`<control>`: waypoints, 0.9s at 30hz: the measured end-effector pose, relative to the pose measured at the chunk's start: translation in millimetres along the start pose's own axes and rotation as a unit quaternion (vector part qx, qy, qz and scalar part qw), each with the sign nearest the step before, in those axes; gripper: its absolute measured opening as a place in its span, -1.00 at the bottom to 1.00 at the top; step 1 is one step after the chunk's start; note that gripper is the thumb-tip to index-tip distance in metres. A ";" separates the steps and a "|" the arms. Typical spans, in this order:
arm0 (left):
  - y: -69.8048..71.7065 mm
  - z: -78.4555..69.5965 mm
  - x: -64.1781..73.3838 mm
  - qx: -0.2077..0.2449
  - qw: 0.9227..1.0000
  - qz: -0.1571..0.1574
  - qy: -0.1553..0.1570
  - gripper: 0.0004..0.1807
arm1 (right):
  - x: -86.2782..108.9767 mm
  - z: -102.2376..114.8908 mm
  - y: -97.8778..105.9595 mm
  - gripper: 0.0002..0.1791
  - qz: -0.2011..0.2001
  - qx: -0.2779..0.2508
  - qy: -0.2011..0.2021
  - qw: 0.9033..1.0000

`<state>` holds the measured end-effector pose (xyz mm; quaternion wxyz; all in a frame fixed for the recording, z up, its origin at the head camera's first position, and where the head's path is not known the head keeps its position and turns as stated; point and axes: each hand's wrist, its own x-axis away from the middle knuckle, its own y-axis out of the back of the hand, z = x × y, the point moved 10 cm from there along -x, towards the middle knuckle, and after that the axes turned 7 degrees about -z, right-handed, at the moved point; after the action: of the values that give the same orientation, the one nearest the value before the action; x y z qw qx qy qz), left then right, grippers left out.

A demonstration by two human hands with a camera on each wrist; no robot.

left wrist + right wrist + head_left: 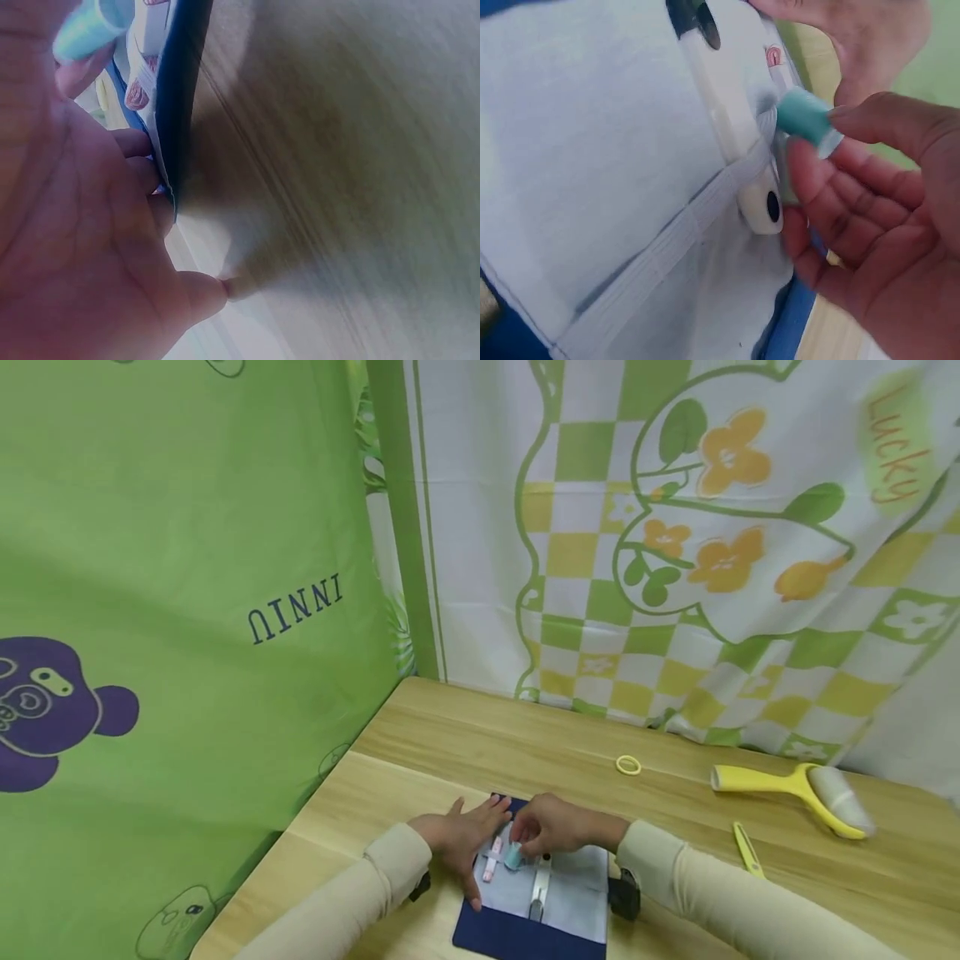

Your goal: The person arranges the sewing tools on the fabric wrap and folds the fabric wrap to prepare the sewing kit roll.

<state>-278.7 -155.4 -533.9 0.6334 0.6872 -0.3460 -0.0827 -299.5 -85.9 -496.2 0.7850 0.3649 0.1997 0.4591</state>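
Observation:
A teal thread spool (513, 857) is pinched between the thumb and fingers of my right hand (557, 824), beside the elastic band (652, 251) of an opened navy fabric case (573, 893) with a pale lining. Under that band lies a white utility knife (540, 889) with a dark end. Left of the spool, the band also holds a small pink-and-white stick (492, 860), whose kind is unclear. My left hand (467, 837), fingers spread, rests along the case's left edge. Its palm and fingertips at the navy edge show in the left wrist view.
Beyond the case, a yellow ring (628, 766) lies on the wooden table (457, 718). To the right are a yellow-handled lint roller (757, 779) and a slim yellow cutter (747, 850). A green curtain (225, 527) hangs at left, a patterned one (480, 527) behind.

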 end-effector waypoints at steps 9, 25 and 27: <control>-2.1 1.0 -2.4 0.001 1.000 -0.009 -0.002 0.56 | 0.1 -0.3 13.3 -0.89 -0.031 0.089 0.008 0.996; 1.5 -1.8 -2.2 0.007 1.000 -0.025 -0.010 0.53 | -4.3 21.7 -3.0 -0.87 0.040 0.174 0.068 0.982; 1.4 -2.6 -0.9 0.010 1.000 -0.020 -0.009 0.52 | -3.3 20.1 -3.8 -0.86 0.047 0.148 0.058 0.986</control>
<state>-278.5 -152.8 -532.4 0.6218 0.6993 -0.3385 -0.0985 -286.0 -97.8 -486.0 0.6871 0.4584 0.2937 0.4812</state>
